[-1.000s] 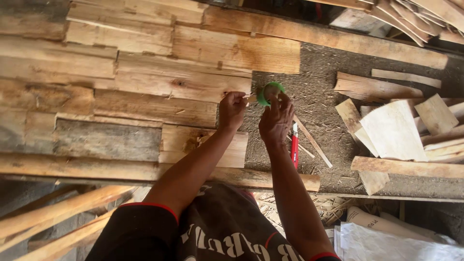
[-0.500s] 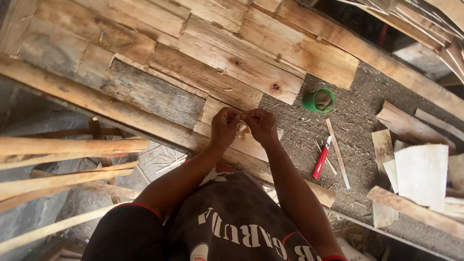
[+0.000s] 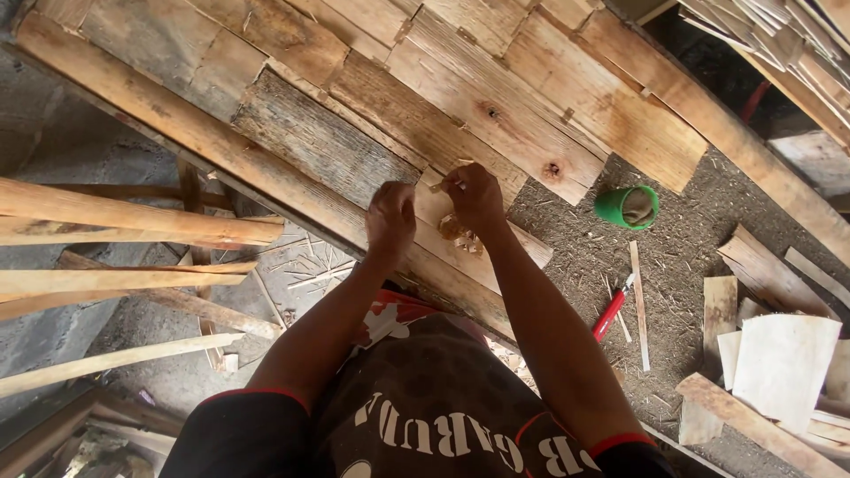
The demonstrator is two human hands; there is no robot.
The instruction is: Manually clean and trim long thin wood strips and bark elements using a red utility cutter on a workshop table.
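Over the wooden boards (image 3: 425, 115), a tiny wood bit (image 3: 436, 187) sits pinched in the right hand (image 3: 474, 196) fingers (tips shut tight on it). The left hand (image 3: 392, 215) is curled in a fist just beside it, and I cannot tell if it holds anything. Both arms reach forward.

I see no packages, labels, signs or screens here; the only print in view is pale lettering on the dark shirt (image 3: 425, 416) at six o'clock.

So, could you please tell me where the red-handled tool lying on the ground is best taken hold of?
Probably by the red handle of the red-handled tool, from above, fingers across its width. It lies flat on the ground with bare ground on both long sides; the metal tip points toward a thin wood strip.
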